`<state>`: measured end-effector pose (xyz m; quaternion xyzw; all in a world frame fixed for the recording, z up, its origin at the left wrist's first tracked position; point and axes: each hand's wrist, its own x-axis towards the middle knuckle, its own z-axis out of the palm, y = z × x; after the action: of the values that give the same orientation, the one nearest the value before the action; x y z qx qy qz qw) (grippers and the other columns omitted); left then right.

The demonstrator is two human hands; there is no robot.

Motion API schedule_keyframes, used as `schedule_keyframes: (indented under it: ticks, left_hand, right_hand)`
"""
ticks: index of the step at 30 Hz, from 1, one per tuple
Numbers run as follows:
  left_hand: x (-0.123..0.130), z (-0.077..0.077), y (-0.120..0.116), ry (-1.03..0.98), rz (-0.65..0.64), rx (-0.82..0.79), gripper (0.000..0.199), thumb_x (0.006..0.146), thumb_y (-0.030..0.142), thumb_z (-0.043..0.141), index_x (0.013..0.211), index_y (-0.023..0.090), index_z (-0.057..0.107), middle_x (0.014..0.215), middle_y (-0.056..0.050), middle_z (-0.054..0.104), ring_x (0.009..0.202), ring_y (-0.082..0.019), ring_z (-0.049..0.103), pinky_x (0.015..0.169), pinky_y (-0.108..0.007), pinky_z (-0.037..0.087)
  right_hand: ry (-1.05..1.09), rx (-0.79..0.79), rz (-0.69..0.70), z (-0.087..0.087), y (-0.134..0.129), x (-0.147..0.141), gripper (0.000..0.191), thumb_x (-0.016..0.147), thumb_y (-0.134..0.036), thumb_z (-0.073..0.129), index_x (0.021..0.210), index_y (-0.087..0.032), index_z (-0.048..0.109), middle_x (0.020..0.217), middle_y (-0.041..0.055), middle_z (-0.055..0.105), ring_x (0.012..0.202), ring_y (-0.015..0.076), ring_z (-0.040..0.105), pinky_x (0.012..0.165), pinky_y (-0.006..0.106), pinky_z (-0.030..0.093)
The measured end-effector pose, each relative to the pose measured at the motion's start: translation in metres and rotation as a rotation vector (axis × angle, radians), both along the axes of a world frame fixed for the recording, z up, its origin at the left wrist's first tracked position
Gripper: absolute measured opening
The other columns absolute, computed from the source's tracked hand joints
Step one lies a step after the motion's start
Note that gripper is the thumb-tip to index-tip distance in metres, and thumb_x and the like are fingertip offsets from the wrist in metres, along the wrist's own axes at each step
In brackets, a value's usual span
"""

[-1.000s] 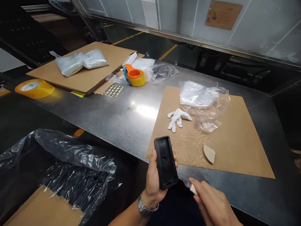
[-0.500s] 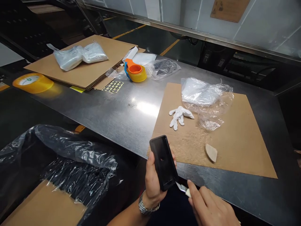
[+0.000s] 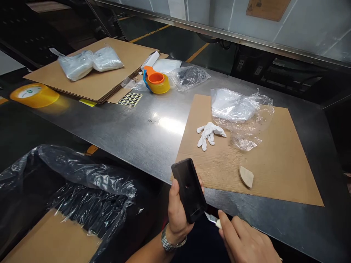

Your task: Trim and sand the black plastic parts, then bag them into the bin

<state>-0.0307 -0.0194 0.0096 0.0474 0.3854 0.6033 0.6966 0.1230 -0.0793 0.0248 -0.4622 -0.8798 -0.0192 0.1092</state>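
My left hand (image 3: 177,212) is wrapped round a black rectangular tray-like part (image 3: 189,190), hollow side up, with a small hole near its middle. The thumb lies along its left edge and fingertips show on the right. My right hand (image 3: 244,237) grips a knife (image 3: 218,223) with a pale handle. Its metal blade meets the lower right corner of the black part. Beyond my hands, a white glove (image 3: 210,135) and a wedge-shaped tan block (image 3: 246,177) lie on a cardboard sheet (image 3: 285,164).
A clear plastic bag (image 3: 238,106) rests on the cardboard. Farther left on the metal table (image 3: 137,128) are an orange tape dispenser (image 3: 156,80), a sticker sheet (image 3: 129,99), stacked cardboard (image 3: 109,80) with plastic packets (image 3: 76,65), and yellow tape (image 3: 35,95). A plastic-lined container (image 3: 90,171) stands lower left.
The view has shifted slightly. The black part has tilted a little to the left in my left hand, while the knife stays at its lower corner.
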Motion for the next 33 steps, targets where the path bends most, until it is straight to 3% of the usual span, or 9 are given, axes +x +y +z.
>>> schedule_keyframes:
  ticks: [14, 25, 33]
  left_hand:
    - [-0.0006, -0.0044, -0.0042, -0.051, -0.007, -0.005, 0.042, 0.076, 0.051, 0.054, 0.081, 0.012, 0.067, 0.071, -0.005, 0.061, 0.06, -0.013, 0.054, 0.054, -0.024, 0.046]
    - [-0.001, -0.0075, -0.0042, -0.068, -0.024, -0.014, 0.042, 0.077, 0.051, 0.053, 0.083, 0.011, 0.067, 0.071, -0.006, 0.061, 0.061, -0.013, 0.054, 0.056, -0.024, 0.046]
    - [-0.0008, -0.0053, -0.0023, -0.038, -0.028, -0.107, 0.043, 0.077, 0.052, 0.054, 0.078, 0.011, 0.066, 0.069, -0.006, 0.061, 0.06, -0.013, 0.054, 0.056, -0.024, 0.046]
  right_hand:
    - [-0.018, -0.038, 0.01, -0.004, -0.0007, 0.0026, 0.029, 0.094, -0.018, 0.032, 0.105, -0.009, 0.058, 0.057, -0.0014, 0.053, 0.041, 0.0082, 0.053, 0.033, 0.02, 0.034]
    - [-0.05, -0.03, -0.006, -0.0041, -0.0012, 0.0036, 0.03, 0.094, -0.018, 0.032, 0.102, -0.01, 0.059, 0.057, -0.001, 0.054, 0.042, 0.008, 0.053, 0.033, 0.02, 0.032]
    - [-0.05, -0.01, 0.002, -0.0054, -0.0002, 0.0032, 0.027, 0.093, -0.018, 0.035, 0.105, -0.01, 0.057, 0.057, -0.001, 0.055, 0.044, 0.0088, 0.054, 0.038, 0.02, 0.035]
